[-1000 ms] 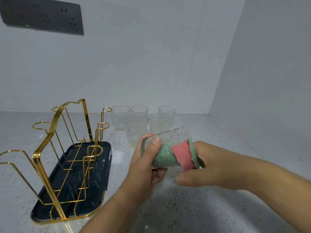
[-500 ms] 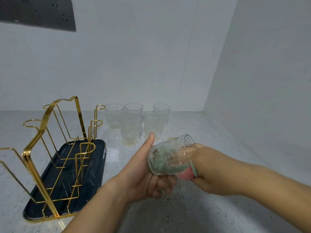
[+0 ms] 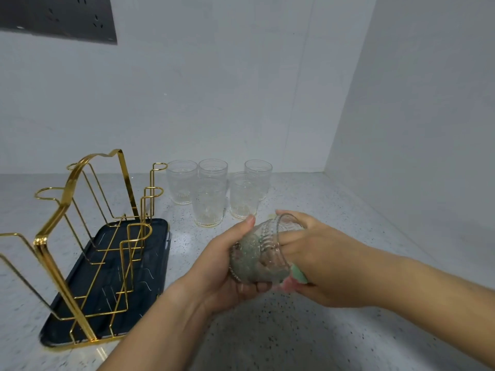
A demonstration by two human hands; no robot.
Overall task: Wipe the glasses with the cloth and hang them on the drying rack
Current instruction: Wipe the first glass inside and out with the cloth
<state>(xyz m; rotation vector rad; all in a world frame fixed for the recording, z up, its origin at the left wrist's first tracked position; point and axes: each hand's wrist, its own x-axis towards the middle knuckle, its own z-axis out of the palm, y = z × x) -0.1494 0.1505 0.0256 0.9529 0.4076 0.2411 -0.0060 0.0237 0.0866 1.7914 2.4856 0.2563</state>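
Glass (image 3: pixel 263 253) lies tipped between my hands, mouth toward my right hand (image 3: pixel 325 266), whose fingers push the cloth (image 3: pixel 297 275) inside; my left hand (image 3: pixel 225 266) clasps its base. Rack (image 3: pixel 88 250) stands left of my left hand, nearer it.

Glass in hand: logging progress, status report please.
Left hand grips glass sideways. Right hand has fingers and cloth inside it, wiping. Drying rack empty, five glasses waiting. Nothing in the way.
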